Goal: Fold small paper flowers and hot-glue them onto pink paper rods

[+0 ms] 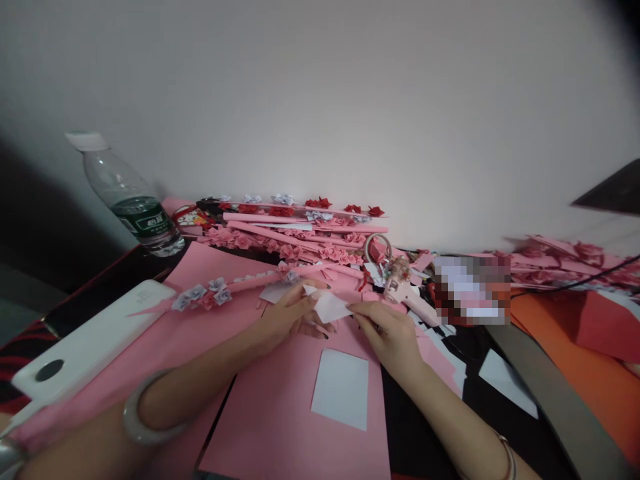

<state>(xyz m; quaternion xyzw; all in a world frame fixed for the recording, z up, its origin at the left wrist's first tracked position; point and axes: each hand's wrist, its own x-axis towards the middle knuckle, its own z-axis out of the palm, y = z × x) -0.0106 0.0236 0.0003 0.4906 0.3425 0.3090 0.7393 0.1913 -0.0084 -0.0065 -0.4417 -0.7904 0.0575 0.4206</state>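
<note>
A small folded piece of white paper (331, 308) is held up between both hands, above a pink sheet (280, 413). My left hand (295, 312) grips its left side, the thumb lying toward the paper and some fingers behind it. At its right corner, the thumb and forefinger of my right hand (390, 333) pinch the edge. Below the hands, a flat pale square of paper (343, 389) rests on the pink sheet. Just past my left hand lies a pink stem with small pale and pink paper flowers (207, 295).
A water bottle (133, 193) stands at the back left, near a long white device (95, 347). Pink stems with paper flowers (290, 250) lie along the wall. Beyond my right hand are a glue gun (410, 297) and a tape roll (376, 248). Orange paper (565, 353) lies at right.
</note>
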